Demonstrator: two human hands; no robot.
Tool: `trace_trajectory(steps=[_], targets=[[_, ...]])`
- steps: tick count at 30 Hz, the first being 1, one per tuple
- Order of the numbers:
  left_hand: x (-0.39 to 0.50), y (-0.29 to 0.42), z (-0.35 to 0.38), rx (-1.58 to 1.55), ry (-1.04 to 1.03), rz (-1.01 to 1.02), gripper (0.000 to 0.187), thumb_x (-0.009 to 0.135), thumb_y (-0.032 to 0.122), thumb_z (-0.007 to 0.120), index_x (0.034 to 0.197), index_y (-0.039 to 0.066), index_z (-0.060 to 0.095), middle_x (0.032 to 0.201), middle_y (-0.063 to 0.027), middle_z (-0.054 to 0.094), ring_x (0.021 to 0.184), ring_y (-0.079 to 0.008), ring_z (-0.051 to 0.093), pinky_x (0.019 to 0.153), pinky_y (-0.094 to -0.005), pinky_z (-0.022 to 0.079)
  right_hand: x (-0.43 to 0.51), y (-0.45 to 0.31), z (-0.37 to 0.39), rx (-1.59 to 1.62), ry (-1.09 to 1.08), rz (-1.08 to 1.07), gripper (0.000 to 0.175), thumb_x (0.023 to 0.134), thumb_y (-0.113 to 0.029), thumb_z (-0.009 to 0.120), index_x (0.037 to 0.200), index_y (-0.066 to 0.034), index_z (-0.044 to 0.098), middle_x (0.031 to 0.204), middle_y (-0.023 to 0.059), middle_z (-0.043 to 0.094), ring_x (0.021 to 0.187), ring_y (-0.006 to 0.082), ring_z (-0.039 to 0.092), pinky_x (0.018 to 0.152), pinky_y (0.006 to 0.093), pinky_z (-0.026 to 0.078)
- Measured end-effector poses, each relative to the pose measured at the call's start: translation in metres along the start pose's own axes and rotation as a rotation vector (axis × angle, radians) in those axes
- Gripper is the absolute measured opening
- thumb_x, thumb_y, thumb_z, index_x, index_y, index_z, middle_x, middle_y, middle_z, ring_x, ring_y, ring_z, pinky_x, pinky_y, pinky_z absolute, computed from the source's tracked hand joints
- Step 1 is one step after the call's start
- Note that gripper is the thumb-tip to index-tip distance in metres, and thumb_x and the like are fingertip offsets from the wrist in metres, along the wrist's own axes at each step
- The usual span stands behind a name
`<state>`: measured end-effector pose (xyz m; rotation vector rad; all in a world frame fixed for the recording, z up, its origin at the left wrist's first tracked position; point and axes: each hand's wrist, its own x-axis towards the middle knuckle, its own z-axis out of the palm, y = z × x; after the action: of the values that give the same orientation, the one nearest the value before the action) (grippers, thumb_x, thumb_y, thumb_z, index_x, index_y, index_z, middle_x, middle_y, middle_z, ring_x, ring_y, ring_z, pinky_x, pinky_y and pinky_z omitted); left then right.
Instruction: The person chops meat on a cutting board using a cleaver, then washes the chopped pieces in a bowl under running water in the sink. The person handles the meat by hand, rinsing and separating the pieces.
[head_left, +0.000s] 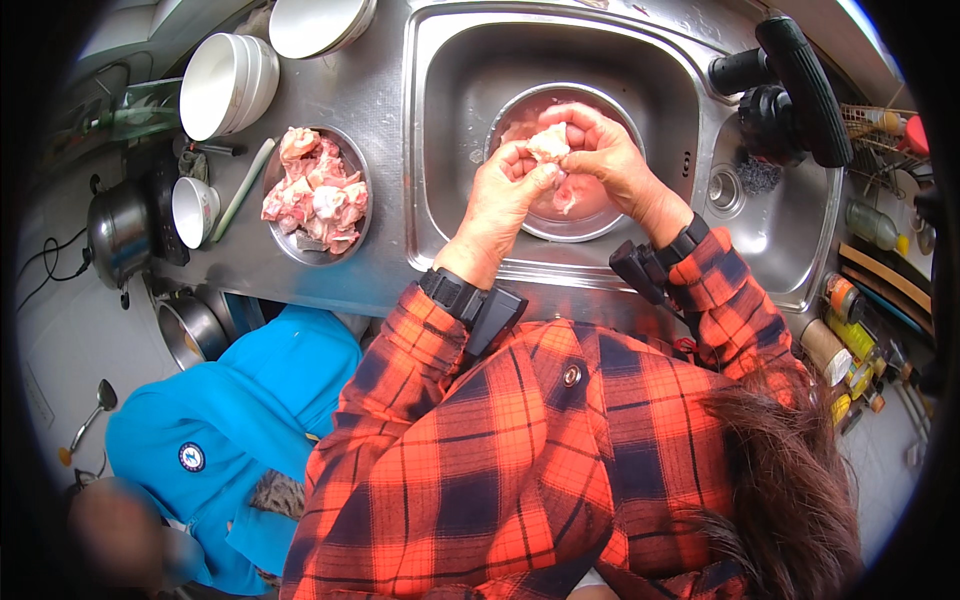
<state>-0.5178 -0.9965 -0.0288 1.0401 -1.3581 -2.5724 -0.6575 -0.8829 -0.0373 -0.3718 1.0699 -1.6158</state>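
Between my two hands is a pale piece of raw meat (550, 142), gripped by the fingers and thumbs of both. My left hand (510, 191) holds it from the left, and my right hand (604, 154) from the right. Directly below them a round metal basin (501, 120) stands in the large sink bowl (465, 67). Pinkish water fills it, and another piece of raw meat (568, 196) shows there under my hands. Left of the sink, a metal dish (363, 161) is heaped with raw meat pieces (315, 191). My fingers hide part of the held piece.
On the left counter are stacked white bowls (214, 86), a small white bowl (195, 212) and a green onion stalk (244, 187). A black-handled faucet (802, 90) rises at right above a smaller sink bowl (784, 232) with a scouring pad (757, 176). A person in blue (225, 420) is close at my left.
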Motion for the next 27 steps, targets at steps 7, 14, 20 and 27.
trace_trajectory(steps=[7,14,20,27], targets=[[-0.004,0.013,-0.012,0.011,0.106,0.055,0.013,0.092,0.005,0.062,0.105,0.004,0.061,0.094,-0.0075,0.068,0.067,-0.0088,0.059,0.052,-0.0196,0.045,0.010,0.019,-0.035,-0.316,0.043,0.136,0.048,0.080,0.002,0.064,0.127,-0.0039,0.054,0.101,0.0060,0.065,0.090,0.0138,0.063,0.083,0.0273,0.052],[-0.043,0.093,-0.106,0.541,0.586,0.697,0.016,0.093,0.004,0.062,0.108,0.003,0.065,0.107,-0.0093,0.069,0.086,-0.0121,0.065,0.070,-0.0239,0.055,0.038,0.078,-0.066,-1.481,0.119,0.555,0.068,0.079,-0.027,0.068,0.142,-0.0368,0.045,0.150,0.0162,0.034,0.132,0.0514,0.035,0.105,0.0582,0.039],[-0.060,0.110,-0.143,1.156,0.967,0.556,0.033,0.084,0.000,0.065,0.116,-0.003,0.061,0.110,-0.0151,0.065,0.102,-0.0263,0.063,0.090,-0.0387,0.050,0.031,0.118,-0.050,-1.439,-0.439,0.518,0.049,0.075,-0.019,0.065,0.123,-0.0096,0.061,0.105,0.0241,0.066,0.102,0.0397,0.064,0.094,0.0462,0.048],[-0.041,0.070,-0.093,1.308,0.778,0.833,0.028,0.077,0.000,0.058,0.105,0.004,0.060,0.105,-0.0151,0.055,0.105,-0.0333,0.049,0.097,-0.0440,0.038,0.017,0.078,-0.049,-1.072,-0.333,0.861,0.027,0.072,-0.001,0.058,0.096,0.0006,0.070,0.080,0.0175,0.068,0.078,0.0265,0.067,0.068,0.0355,0.052]])
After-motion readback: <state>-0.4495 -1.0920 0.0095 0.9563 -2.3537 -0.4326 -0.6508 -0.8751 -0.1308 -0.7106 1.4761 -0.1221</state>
